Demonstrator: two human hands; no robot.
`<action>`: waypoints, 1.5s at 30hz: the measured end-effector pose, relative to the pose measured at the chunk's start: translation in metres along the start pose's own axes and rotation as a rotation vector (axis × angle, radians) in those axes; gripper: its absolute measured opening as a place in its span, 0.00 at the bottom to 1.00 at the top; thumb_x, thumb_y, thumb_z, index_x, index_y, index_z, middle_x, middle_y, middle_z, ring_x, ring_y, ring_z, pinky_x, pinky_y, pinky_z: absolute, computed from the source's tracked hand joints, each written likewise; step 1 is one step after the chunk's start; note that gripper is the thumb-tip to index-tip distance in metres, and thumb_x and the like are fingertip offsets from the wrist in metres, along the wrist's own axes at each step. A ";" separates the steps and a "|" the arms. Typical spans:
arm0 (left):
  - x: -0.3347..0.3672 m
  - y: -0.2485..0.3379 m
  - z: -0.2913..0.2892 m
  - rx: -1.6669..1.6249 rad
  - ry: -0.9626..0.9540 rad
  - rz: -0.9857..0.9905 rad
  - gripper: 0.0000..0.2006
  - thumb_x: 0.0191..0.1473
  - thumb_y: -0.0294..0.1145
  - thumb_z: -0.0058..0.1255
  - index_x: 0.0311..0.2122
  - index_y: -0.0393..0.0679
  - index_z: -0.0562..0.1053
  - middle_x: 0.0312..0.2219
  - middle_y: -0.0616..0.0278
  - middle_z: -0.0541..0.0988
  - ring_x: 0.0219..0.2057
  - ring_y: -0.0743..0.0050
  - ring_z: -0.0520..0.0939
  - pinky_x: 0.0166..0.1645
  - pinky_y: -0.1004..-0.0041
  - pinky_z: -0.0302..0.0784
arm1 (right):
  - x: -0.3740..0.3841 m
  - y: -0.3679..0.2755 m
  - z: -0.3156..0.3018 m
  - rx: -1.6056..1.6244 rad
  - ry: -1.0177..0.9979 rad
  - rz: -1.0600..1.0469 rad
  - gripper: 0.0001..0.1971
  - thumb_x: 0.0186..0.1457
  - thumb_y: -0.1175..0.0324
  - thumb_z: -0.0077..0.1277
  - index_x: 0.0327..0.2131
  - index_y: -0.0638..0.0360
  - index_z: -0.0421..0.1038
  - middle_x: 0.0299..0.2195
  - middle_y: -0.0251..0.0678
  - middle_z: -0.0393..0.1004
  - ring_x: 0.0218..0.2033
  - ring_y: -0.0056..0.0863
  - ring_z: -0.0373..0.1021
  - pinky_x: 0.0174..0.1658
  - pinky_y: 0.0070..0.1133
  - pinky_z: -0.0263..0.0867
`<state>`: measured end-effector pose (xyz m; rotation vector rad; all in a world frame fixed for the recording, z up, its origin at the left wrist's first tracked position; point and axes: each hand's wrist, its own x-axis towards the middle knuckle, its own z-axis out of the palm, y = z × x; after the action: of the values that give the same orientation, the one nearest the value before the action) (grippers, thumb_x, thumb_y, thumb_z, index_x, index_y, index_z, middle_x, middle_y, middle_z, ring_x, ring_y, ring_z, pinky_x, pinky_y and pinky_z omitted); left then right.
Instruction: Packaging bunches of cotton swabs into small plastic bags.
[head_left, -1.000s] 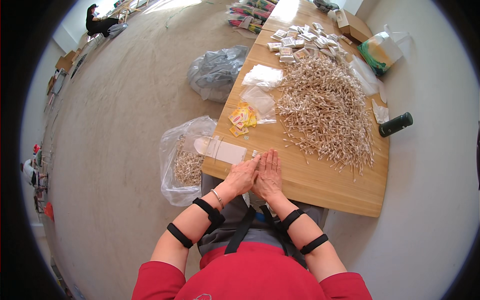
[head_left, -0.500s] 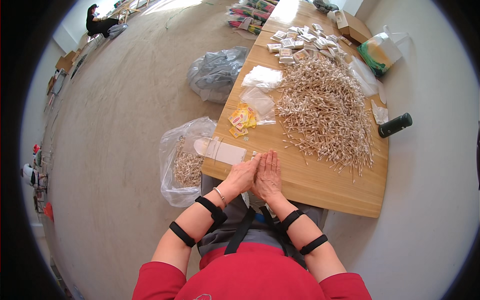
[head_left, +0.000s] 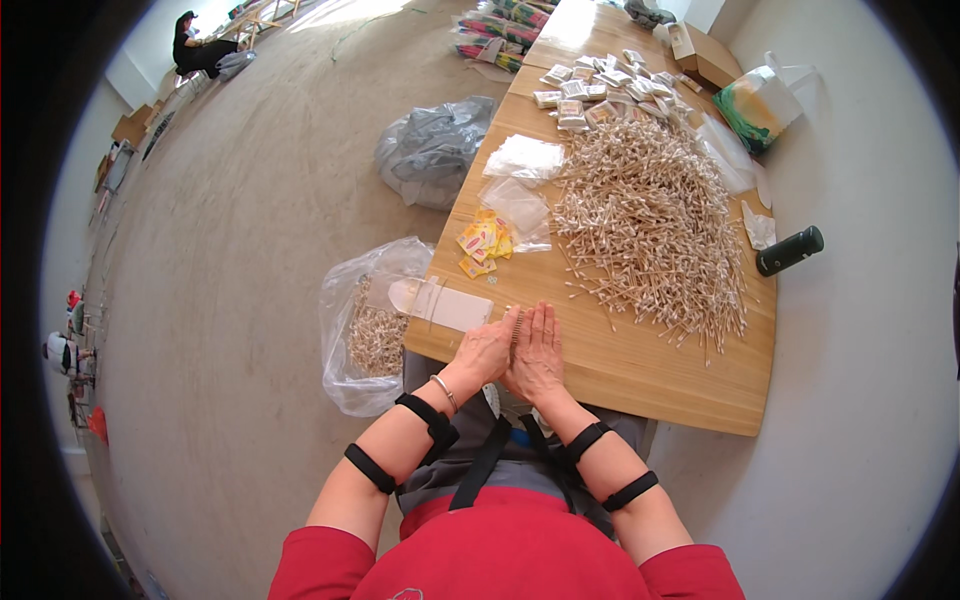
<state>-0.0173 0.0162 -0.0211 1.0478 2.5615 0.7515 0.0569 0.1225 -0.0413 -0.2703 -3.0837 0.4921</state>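
Observation:
At the table's near edge my left hand [head_left: 483, 350] and my right hand [head_left: 537, 358] press together around a bunch of cotton swabs [head_left: 516, 328]. Only a thin row of the swabs shows between them. My left fingers are curled against the bunch, and its fingertips are partly hidden. Straight and close together, the fingers of my right hand lie along the other side. A large loose heap of cotton swabs [head_left: 650, 220] spreads over the table to the far right of my hands. Just left of my hands lies a flat white card-like piece [head_left: 462, 309].
Yellow printed cards [head_left: 482, 240] and clear plastic bags [head_left: 526, 157] lie along the table's left side. Filled small packs [head_left: 610, 85] are piled beyond the heap. A dark bottle [head_left: 790, 251] is by the wall. A clear sack of swabs [head_left: 372, 340] stands left of the table.
Both hands stay pressed together at almost the same place. My left hand has shifted very slightly, and the row of swabs between the hands shows a little more.

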 end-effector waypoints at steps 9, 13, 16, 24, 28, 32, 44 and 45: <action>-0.001 -0.006 -0.013 -0.232 0.061 -0.193 0.21 0.50 0.27 0.49 0.51 0.37 0.63 0.32 0.44 0.76 0.32 0.47 0.78 0.38 0.58 0.73 | -0.005 0.002 -0.005 0.009 -0.003 -0.033 0.53 0.45 0.40 0.48 0.61 0.74 0.38 0.63 0.57 0.36 0.66 0.48 0.29 0.66 0.37 0.26; 0.003 -0.009 -0.006 -0.240 0.308 -0.101 0.11 0.49 0.30 0.53 0.38 0.38 0.71 0.27 0.51 0.74 0.29 0.55 0.78 0.36 0.63 0.74 | -0.004 0.002 -0.003 0.016 0.012 -0.037 0.56 0.44 0.37 0.49 0.61 0.73 0.36 0.64 0.56 0.35 0.67 0.47 0.28 0.66 0.37 0.26; 0.011 -0.005 -0.001 -0.197 0.343 -0.109 0.06 0.50 0.29 0.53 0.33 0.40 0.73 0.28 0.53 0.74 0.31 0.55 0.77 0.36 0.64 0.74 | -0.003 0.002 -0.003 0.000 -0.011 -0.031 0.56 0.44 0.35 0.48 0.61 0.74 0.37 0.64 0.56 0.35 0.67 0.47 0.29 0.66 0.37 0.26; 0.022 0.000 0.000 -0.100 0.271 -0.129 0.05 0.51 0.31 0.50 0.31 0.41 0.72 0.31 0.54 0.73 0.33 0.51 0.77 0.37 0.61 0.73 | -0.004 0.001 -0.005 -0.020 0.002 -0.030 0.57 0.43 0.33 0.47 0.61 0.74 0.39 0.63 0.57 0.37 0.66 0.48 0.30 0.66 0.37 0.27; 0.023 -0.002 0.004 -0.053 0.264 -0.170 0.06 0.54 0.32 0.48 0.30 0.40 0.69 0.32 0.52 0.73 0.32 0.50 0.77 0.36 0.60 0.73 | -0.004 0.002 -0.005 0.000 -0.023 -0.019 0.59 0.42 0.32 0.47 0.61 0.74 0.35 0.64 0.55 0.34 0.67 0.46 0.26 0.66 0.36 0.23; 0.026 -0.027 0.005 -0.187 0.547 -0.128 0.09 0.55 0.32 0.44 0.27 0.38 0.68 0.28 0.49 0.73 0.29 0.49 0.75 0.33 0.60 0.70 | -0.005 0.001 -0.005 -0.008 0.020 -0.048 0.57 0.44 0.33 0.46 0.61 0.75 0.35 0.64 0.56 0.33 0.67 0.47 0.26 0.66 0.36 0.24; -0.095 -0.155 -0.083 -0.416 0.994 -0.701 0.11 0.53 0.24 0.46 0.42 0.38 0.71 0.27 0.64 0.74 0.27 0.76 0.73 0.35 0.75 0.71 | -0.004 0.001 -0.007 0.005 -0.005 -0.040 0.55 0.47 0.35 0.44 0.61 0.75 0.36 0.64 0.57 0.33 0.66 0.49 0.26 0.66 0.36 0.25; -0.102 -0.156 -0.087 -0.424 1.114 -0.719 0.17 0.53 0.23 0.45 0.50 0.38 0.69 0.33 0.62 0.76 0.31 0.74 0.76 0.41 0.75 0.73 | -0.005 0.000 -0.007 -0.004 -0.017 -0.034 0.55 0.47 0.35 0.44 0.61 0.75 0.35 0.64 0.57 0.33 0.66 0.48 0.26 0.66 0.36 0.25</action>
<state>-0.0720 -0.1819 -0.0303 -0.6297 2.9427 1.8445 0.0616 0.1238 -0.0343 -0.2145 -3.1006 0.4891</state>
